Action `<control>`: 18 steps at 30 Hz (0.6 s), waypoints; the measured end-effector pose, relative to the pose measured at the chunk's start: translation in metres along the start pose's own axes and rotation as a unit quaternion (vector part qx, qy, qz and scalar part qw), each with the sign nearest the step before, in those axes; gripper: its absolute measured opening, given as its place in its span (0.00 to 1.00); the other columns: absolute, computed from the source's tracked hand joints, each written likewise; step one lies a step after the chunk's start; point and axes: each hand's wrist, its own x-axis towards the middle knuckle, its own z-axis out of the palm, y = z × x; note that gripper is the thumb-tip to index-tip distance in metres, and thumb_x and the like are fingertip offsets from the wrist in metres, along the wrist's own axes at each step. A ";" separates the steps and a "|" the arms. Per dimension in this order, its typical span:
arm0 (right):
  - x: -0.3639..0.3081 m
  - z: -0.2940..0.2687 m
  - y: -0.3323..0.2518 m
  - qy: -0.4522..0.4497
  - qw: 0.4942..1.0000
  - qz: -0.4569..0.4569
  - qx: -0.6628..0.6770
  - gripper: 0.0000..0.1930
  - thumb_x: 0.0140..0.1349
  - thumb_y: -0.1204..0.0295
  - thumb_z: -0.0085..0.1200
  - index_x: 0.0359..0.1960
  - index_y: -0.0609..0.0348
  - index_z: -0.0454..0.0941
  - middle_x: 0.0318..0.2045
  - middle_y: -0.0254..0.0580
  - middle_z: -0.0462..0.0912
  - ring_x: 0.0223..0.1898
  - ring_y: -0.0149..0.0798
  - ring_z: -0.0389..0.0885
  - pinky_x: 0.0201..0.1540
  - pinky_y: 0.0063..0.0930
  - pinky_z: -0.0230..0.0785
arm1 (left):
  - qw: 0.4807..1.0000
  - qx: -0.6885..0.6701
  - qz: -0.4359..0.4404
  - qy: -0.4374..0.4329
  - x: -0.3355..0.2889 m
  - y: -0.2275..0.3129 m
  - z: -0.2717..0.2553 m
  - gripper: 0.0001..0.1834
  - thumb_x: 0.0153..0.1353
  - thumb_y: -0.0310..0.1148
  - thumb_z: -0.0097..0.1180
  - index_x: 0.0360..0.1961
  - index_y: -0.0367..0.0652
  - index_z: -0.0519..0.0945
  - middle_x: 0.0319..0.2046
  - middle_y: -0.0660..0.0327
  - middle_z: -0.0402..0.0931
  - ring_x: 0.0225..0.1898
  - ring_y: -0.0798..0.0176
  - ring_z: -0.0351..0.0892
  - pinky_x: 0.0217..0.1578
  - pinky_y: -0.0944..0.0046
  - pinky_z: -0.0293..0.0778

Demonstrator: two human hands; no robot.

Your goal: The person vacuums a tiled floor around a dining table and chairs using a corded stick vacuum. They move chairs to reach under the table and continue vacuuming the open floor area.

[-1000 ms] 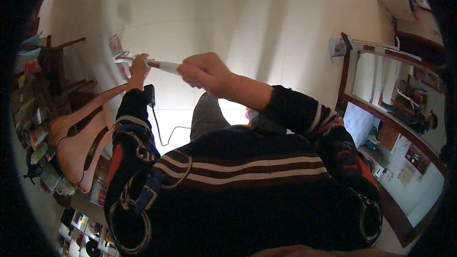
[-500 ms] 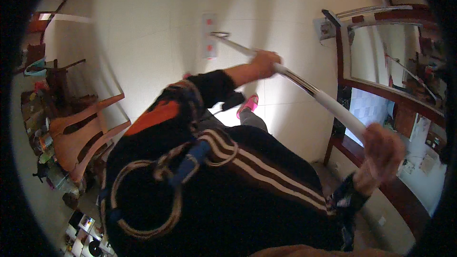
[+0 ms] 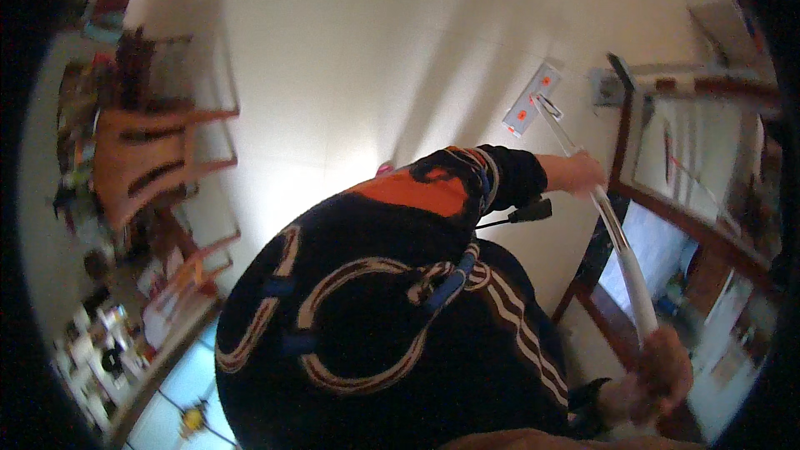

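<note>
A flat mop with a long white and silver handle [image 3: 623,246] slants along my right side. Its rectangular grey head [image 3: 520,115] with orange-red patches lies on the pale floor ahead of me. My left hand [image 3: 581,173], at the end of a dark sleeve with an orange panel, is closed around the handle's lower part. Farther up, my right hand [image 3: 664,373] is wrapped round the handle's top end, a little blurred. My dark striped clothing hides much of the floor below.
A wooden chair [image 3: 146,158] stands on the left, with cluttered things behind it. On the right is a dark-red wooden frame with a mirror-like panel [image 3: 692,146]. Next to the mop head sits a small grey box [image 3: 607,87]. A dark plug-like piece [image 3: 532,212] hangs by my left arm.
The mop head has moved to the right and turned to a slant. Both hands kept their hold; the left went right and lower, the right lower. My view has also shifted.
</note>
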 end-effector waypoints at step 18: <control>0.132 0.275 -0.035 -0.296 0.900 -0.015 0.320 0.11 0.48 0.75 0.50 0.32 0.69 0.79 0.25 0.48 0.79 0.28 0.41 0.77 0.35 0.36 0.73 | 0.883 0.175 -0.399 0.175 -0.513 -0.077 -0.205 0.11 0.45 0.41 0.63 0.29 0.50 0.82 0.30 0.54 0.82 0.36 0.46 0.82 0.39 0.47 0.75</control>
